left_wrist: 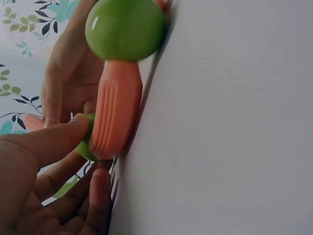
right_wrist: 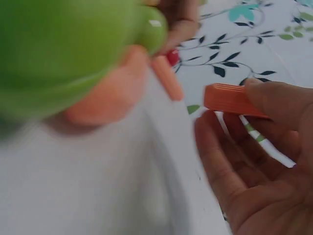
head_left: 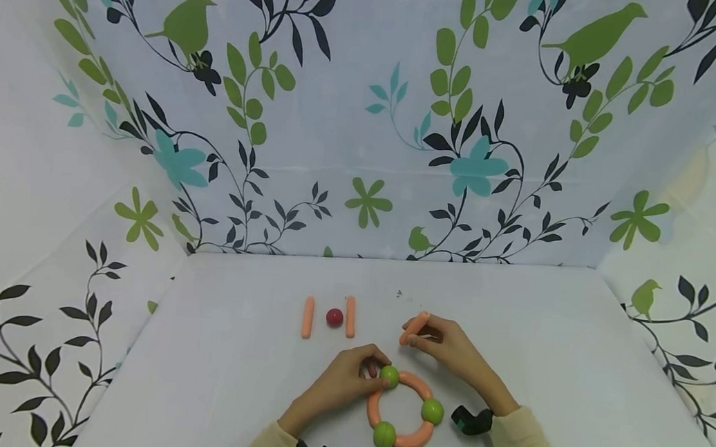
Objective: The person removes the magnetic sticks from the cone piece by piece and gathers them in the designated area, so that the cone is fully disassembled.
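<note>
A ring of curved orange sticks (head_left: 416, 439) joined by green balls (head_left: 384, 435) lies on the white table. My left hand (head_left: 347, 378) pinches the green ball (head_left: 389, 376) at the ring's far left between thumb and fingers. Just beyond the ring, my right hand (head_left: 449, 344) holds a straight orange stick (head_left: 415, 328) between thumb and fingertips, apart from the ring. In the right wrist view the grooved end of that stick (right_wrist: 227, 99) points away from the palm. The left wrist view shows a grooved curved stick (left_wrist: 117, 110) beside the left thumb.
Two more straight orange sticks (head_left: 308, 317) stand apart on the table beyond the left hand, with a red ball (head_left: 335, 317) between them. A patterned cloth (head_left: 341, 111) hangs behind and beside the white table (head_left: 230, 353). Black wrist cameras (head_left: 472, 420) sit near the ring.
</note>
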Action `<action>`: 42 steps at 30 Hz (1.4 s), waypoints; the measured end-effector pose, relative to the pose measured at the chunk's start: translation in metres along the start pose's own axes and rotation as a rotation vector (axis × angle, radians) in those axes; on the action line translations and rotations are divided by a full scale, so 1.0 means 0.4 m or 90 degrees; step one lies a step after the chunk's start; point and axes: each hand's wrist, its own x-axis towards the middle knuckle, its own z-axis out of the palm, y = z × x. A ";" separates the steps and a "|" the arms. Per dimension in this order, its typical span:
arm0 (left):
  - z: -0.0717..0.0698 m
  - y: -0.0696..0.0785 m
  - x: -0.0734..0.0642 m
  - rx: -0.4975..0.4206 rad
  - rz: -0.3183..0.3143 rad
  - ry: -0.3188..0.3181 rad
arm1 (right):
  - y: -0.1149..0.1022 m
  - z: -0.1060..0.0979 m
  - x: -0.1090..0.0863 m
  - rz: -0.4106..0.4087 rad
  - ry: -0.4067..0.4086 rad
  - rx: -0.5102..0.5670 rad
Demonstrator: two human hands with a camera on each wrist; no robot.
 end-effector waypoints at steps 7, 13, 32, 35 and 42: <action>-0.013 0.002 -0.017 -0.007 0.006 -0.005 | 0.003 -0.014 0.057 0.097 -0.066 0.071; -0.022 0.007 -0.017 -0.026 0.013 -0.008 | -0.007 0.004 0.103 0.138 -0.088 0.085; -0.043 -0.018 -0.024 -0.006 0.025 -0.060 | -0.047 0.027 0.176 0.225 -0.079 -0.042; -0.061 -0.026 -0.027 -0.005 0.012 -0.081 | -0.051 0.035 0.190 0.230 -0.079 -0.070; -0.088 -0.034 -0.045 -0.007 0.002 -0.123 | -0.076 0.060 0.213 0.230 -0.086 -0.132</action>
